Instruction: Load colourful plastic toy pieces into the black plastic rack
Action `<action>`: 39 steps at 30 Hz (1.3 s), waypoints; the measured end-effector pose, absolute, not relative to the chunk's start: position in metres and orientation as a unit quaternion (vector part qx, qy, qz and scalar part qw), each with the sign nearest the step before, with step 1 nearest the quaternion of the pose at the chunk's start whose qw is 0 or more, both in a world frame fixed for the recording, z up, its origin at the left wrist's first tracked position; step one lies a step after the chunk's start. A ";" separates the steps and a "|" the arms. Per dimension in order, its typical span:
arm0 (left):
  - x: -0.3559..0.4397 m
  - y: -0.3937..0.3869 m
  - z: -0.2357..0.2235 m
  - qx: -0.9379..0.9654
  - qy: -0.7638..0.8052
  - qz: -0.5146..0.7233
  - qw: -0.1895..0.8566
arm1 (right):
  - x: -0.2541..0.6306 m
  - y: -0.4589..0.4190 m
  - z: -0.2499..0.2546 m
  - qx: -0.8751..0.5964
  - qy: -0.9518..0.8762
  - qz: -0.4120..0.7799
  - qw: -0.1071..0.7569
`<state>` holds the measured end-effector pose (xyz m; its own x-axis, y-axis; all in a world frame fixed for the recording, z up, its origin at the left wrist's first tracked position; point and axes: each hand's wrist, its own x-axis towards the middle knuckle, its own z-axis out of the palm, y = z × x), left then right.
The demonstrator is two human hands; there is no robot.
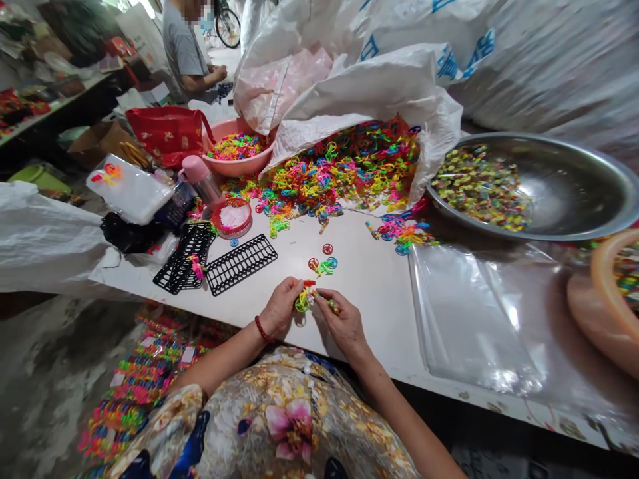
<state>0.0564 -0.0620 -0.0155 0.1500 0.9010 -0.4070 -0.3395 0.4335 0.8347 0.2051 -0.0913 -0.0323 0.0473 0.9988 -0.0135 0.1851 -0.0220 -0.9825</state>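
Observation:
Above the white table (pixel 369 299), both hands meet at a small plastic toy (pixel 302 301) with a yellow-green spoked wheel and an orange-red part. My left hand (pixel 282 307), with a dark red bead bracelet on its wrist, pinches the toy from the left. From the other side my right hand (pixel 345 324) closes on a small multicoloured tube (pixel 333 306), its fingertips touching the toy. Just beyond the hands lie loose toy pieces (pixel 325 266) with red, blue and green wheels. Two kinds of black plastic grid racks (pixel 242 264) rest to the left, one overlapping pair with a pink piece on top.
A sack (pixel 369 86) spills a heap of colourful toy pieces (pixel 344 166) at the back. A steel basin (pixel 574 186), clear plastic bags (pixel 464 313) and an orange tub (pixel 602 319) are right. Left stand a pink basin (pixel 239 166), flask (pixel 200 176) and red basket (pixel 232 218). Another person (pixel 184 50) stands behind.

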 end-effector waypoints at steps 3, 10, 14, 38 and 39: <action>0.058 -0.063 -0.019 0.335 0.495 0.442 0.669 | 0.205 -0.093 -0.030 -0.552 -0.544 0.438 0.456; 0.057 -0.063 -0.028 0.414 0.539 0.417 0.604 | 0.207 -0.094 -0.023 -0.534 -0.530 0.463 0.469; 0.058 -0.061 -0.034 0.421 0.546 0.404 0.601 | 0.206 -0.098 -0.023 -0.524 -0.555 0.446 0.467; 0.074 0.005 -0.050 0.721 0.472 0.366 0.350 | 0.259 -0.093 -0.024 -0.595 -0.323 0.515 0.525; 0.068 0.003 -0.051 0.706 0.465 0.383 0.372 | 0.256 -0.092 -0.021 -0.594 -0.328 0.513 0.526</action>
